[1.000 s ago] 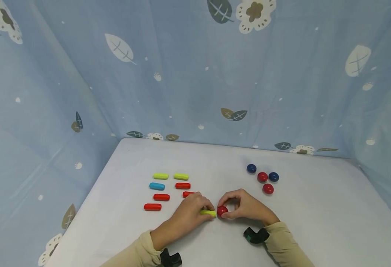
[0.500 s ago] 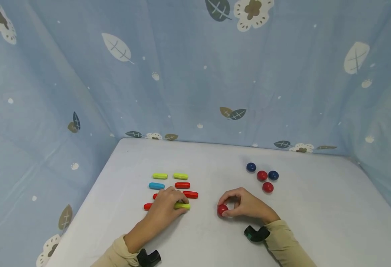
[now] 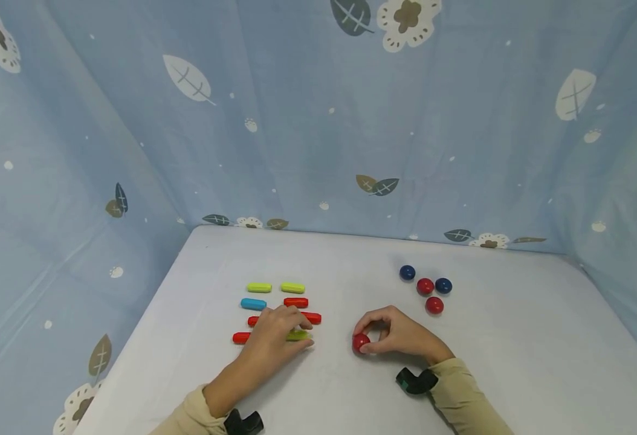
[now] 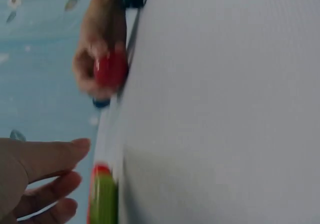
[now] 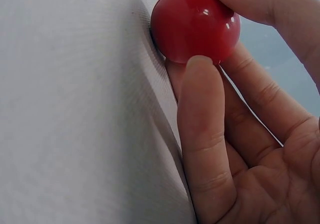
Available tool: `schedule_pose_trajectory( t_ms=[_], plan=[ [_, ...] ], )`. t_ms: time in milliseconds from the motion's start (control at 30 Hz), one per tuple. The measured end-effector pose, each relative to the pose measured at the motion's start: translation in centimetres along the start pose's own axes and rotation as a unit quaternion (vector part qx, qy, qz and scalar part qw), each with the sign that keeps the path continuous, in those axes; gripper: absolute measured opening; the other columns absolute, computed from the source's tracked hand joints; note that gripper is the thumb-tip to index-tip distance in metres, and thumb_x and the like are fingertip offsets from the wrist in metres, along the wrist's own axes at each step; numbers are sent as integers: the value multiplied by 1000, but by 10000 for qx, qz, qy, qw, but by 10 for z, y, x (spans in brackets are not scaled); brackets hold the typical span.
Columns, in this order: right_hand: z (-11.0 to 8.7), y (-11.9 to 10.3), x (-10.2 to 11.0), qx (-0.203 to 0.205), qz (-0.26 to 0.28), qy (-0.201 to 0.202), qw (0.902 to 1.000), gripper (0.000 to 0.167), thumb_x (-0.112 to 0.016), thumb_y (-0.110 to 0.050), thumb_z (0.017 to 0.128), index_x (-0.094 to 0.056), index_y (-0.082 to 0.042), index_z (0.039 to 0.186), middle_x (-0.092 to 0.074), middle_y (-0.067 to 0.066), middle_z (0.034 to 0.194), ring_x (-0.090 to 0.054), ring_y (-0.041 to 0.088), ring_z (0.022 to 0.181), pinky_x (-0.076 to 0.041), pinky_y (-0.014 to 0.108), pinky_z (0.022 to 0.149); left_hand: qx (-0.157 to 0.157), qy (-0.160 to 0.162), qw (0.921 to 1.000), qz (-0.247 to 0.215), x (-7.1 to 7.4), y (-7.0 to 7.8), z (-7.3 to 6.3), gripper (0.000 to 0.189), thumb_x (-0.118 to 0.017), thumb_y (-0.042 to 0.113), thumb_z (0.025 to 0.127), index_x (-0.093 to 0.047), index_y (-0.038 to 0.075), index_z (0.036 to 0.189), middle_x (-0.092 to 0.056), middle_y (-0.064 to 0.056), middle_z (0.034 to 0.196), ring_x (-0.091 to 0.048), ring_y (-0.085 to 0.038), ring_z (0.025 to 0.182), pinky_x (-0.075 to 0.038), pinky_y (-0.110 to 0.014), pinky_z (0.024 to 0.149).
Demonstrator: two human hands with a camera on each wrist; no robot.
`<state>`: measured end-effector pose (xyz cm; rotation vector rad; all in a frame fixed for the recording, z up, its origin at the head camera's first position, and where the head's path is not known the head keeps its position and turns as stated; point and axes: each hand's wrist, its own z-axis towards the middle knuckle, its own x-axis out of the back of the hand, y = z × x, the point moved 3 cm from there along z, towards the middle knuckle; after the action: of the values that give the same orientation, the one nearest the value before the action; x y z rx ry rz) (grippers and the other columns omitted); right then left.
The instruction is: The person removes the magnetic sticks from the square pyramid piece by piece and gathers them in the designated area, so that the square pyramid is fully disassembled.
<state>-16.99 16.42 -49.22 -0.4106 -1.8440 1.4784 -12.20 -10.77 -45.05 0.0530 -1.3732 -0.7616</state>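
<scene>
My left hand (image 3: 272,339) hovers over the yellow-green stick (image 3: 298,335), thumb and fingers spread. In the left wrist view the fingertips stand apart from that yellow-green stick (image 4: 104,201), which lies on the table. Partly hidden behind this hand are red sticks (image 3: 240,338) on its left and a red stick (image 3: 313,318) beyond the fingers. At the table's middle, my right hand (image 3: 402,335) pinches a red ball (image 3: 360,344) between thumb and fingers. The right wrist view shows the glossy red ball (image 5: 195,26) held close to the white surface.
Behind the left hand lie two yellow-green sticks (image 3: 259,287), a blue stick (image 3: 253,304) and a red stick (image 3: 295,302). Two blue balls (image 3: 407,273) and two red balls (image 3: 434,306) sit at the back right. A blue patterned curtain (image 3: 297,151) surrounds the white table (image 3: 345,266).
My left hand carried the yellow-green stick leftward from beside the red ball, set it down near the red sticks, and let go. My right hand still pinches the red ball in place.
</scene>
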Motion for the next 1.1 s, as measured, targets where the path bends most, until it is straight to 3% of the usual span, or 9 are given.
schedule_pose_trajectory(
  t_ms=[133,200,300,400,467,600,733,900,1100],
  plan=[
    [0,1,0,120,-21,25,9999,25,-83,-14,86,-76,-11,110,-74,8,105,-51,0,56,-49,18,53,-572,-554,9938,-777,-12,23,2,12,-85,21,87,-74,23,90,-69,15,88,-57,-1,77,-46,-22,76],
    [-2,2,1,197,-20,40,9998,25,-83,-13,86,-76,-9,110,-74,11,104,-51,0,55,-48,19,52,-885,-1080,9816,-1306,-24,35,3,10,-81,18,91,-72,24,90,-65,17,85,-53,3,73,-46,-16,73],
    [-3,3,1,200,-29,59,9998,25,-82,-12,86,-76,-10,110,-75,9,104,-51,-1,56,-48,18,52,-1281,-1800,9551,-1972,-42,49,3,7,-77,17,94,-72,21,90,-63,16,83,-50,7,71,-46,-10,65],
    [-5,3,2,186,-73,92,9998,24,-82,-13,86,-76,-11,110,-75,7,104,-53,-1,59,-48,18,53,-1569,-2146,9388,-2193,-56,55,2,7,-76,18,95,-72,20,90,-62,14,80,-46,11,68,-44,-10,60],
    [-5,2,3,155,-131,128,9997,24,-82,-14,86,-77,-12,110,-76,5,104,-55,0,63,-50,19,55,-1588,-2221,9340,-2303,-62,55,1,7,-76,19,95,-72,20,90,-61,14,78,-45,12,67,-44,-10,59],
    [-8,-3,13,86,-189,336,9992,25,-83,-17,87,-78,-14,111,-77,5,108,-63,2,75,-55,22,61,-1237,-2212,9278,-2738,-65,47,1,7,-77,18,94,-73,20,89,-62,14,78,-46,12,67,-43,-10,59],
    [-27,-13,44,171,-431,1059,9933,26,-82,-15,89,-77,-12,114,-77,8,112,-69,6,87,-59,26,70,-1027,-2271,9142,-3195,-64,43,3,7,-78,18,93,-73,19,88,-64,11,78,-48,10,68,-43,-10,61],
    [-68,-17,92,-131,-830,2301,9695,30,-80,-17,92,-75,-11,121,-74,3,120,-69,8,102,-60,27,80,-1003,-2288,9052,-3439,-63,42,3,7,-78,20,93,-73,19,89,-67,4,78,-49,9,69,-43,-10,62],
    [-116,7,127,-1251,-1120,3204,9323,42,-77,-36,94,-72,-11,128,-73,-8,121,-62,-10,104,-59,25,83,-1041,-2224,9031,-3523,-62,41,2,8,-78,19,93,-73,19,88,-69,0,79,-50,8,69,-44,-10,63]
  ],
)
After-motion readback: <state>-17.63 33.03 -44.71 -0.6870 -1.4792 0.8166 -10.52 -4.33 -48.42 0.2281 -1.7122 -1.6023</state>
